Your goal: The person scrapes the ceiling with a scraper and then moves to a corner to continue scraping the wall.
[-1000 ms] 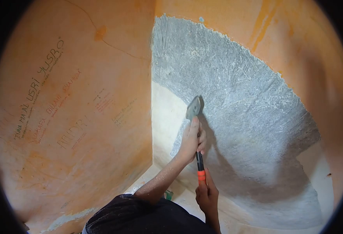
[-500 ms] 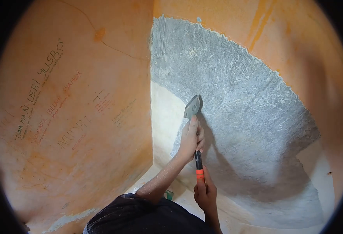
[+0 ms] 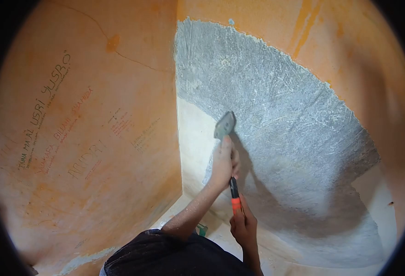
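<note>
A scraper with a grey head and a black and orange handle lies against the wall, its head at the border between the rough grey patch and the smooth pale patch. Just below the head, my left hand is wrapped round the upper handle. Lower down, my right hand grips the handle's end, under the orange band. The scraper's head and my left fingers are slightly blurred.
An orange wall with handwriting and a crack stands at the left and meets the patched wall in a corner. Orange paint borders the grey patch above. A small green object sits low, beside my dark clothing.
The scraper's head has shifted slightly left and tilted a little, with both hands still on the handle. The view of the walls has moved slightly.
</note>
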A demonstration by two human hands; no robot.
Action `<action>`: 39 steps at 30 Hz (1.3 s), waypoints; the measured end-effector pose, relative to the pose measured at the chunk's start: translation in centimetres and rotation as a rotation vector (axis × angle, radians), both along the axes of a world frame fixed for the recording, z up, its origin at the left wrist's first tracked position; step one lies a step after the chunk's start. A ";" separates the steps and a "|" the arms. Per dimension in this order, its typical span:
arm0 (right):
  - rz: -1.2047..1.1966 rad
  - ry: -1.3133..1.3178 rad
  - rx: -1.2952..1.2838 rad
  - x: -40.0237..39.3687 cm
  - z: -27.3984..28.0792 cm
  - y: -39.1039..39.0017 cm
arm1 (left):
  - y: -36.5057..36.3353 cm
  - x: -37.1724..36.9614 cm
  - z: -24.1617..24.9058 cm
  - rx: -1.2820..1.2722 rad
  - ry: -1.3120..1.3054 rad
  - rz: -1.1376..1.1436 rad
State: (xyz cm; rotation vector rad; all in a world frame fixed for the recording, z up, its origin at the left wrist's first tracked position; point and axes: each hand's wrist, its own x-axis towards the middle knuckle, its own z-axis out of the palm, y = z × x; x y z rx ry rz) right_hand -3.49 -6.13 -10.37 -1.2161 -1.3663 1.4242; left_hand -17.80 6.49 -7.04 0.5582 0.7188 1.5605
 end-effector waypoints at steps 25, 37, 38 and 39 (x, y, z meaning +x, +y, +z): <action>-0.032 -0.097 0.056 -1.8 0.1 -1.5 | -0.5 -1.2 1.0 0.010 -0.010 -0.093; -0.015 -0.130 0.102 -2.0 0.3 -1.2 | -0.2 -1.5 1.1 -0.002 -0.022 -0.064; -0.026 -0.103 0.047 -1.8 0.9 -1.8 | -0.5 -1.3 0.9 -0.013 -0.028 -0.083; -0.038 -0.083 0.000 -1.7 1.3 -2.0 | -0.3 -1.4 1.0 -0.008 -0.025 -0.083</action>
